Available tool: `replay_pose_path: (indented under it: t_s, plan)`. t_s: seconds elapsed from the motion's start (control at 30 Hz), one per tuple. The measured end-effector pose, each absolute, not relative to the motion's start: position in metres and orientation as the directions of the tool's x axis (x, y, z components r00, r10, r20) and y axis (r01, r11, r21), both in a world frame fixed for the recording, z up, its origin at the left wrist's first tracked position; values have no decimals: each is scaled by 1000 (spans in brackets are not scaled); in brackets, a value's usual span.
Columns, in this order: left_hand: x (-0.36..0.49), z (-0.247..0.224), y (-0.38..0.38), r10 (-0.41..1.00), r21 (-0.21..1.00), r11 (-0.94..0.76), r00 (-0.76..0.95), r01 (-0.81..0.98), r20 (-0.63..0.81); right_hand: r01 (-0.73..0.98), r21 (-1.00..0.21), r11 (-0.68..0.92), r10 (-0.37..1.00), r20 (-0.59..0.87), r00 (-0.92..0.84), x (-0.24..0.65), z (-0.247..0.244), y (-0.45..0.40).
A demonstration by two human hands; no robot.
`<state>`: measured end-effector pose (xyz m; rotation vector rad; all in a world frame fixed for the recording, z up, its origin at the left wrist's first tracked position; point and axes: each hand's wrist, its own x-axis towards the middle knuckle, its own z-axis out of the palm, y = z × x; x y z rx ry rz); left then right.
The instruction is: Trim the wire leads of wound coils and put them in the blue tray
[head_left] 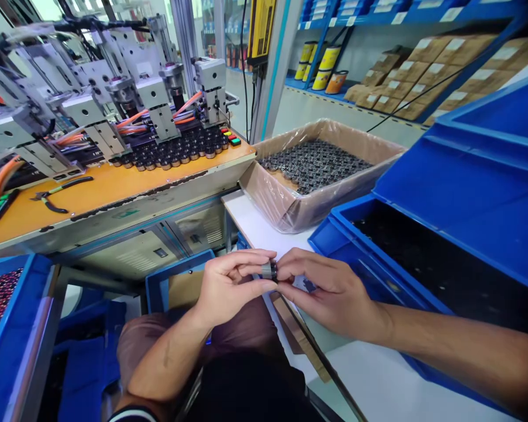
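A small round part (269,270), grey with a black toothed side, is held between both hands above my lap. My left hand (235,285) pinches its grey body between thumb and fingers. From the other side, the fingertips of my right hand (323,288) close on its black end. Many similar black and metal parts (176,153) stand in rows on the orange bench top (101,196). More black parts (317,161) fill a plastic-lined cardboard box (286,212) beyond my hands.
A machine (154,97) stands at the back left, with pliers (59,192) before it. A blue bin (356,249) of small black pieces lies right. Another blue bin (24,316) is at far left. Shelves with cartons (426,73) stand behind.
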<state>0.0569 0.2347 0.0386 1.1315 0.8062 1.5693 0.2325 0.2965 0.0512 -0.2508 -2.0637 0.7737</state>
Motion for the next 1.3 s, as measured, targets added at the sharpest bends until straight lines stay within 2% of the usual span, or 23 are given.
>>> replay_pose_path:
  t_s: [0.17,0.4,0.53,0.63,0.9,1.07,1.3]
  plan:
    - [58,43,230,966,913,-257,-60,-317,251,-117,-562,819,401,707,-582,233,52,297]
    - [57,49,229,940,909,-340,-45,-240,339,-90,-419,904,316,793,-520,233,51,299]
    - [57,51,227,937,912,-349,-47,-214,347,18,-311,950,277,818,-503,236,52,300]
    - [59,51,225,951,917,-303,-24,-261,308,63,-224,973,223,823,-522,239,53,300]
    - [64,49,223,986,916,-167,-56,-365,158,35,-167,985,157,806,-570,245,53,299]
    - [62,45,219,994,922,-108,-34,-371,103,33,-200,979,179,778,-602,246,56,298]
    - [60,42,218,990,915,-138,-39,-379,133,20,-200,980,169,769,-617,243,59,297]
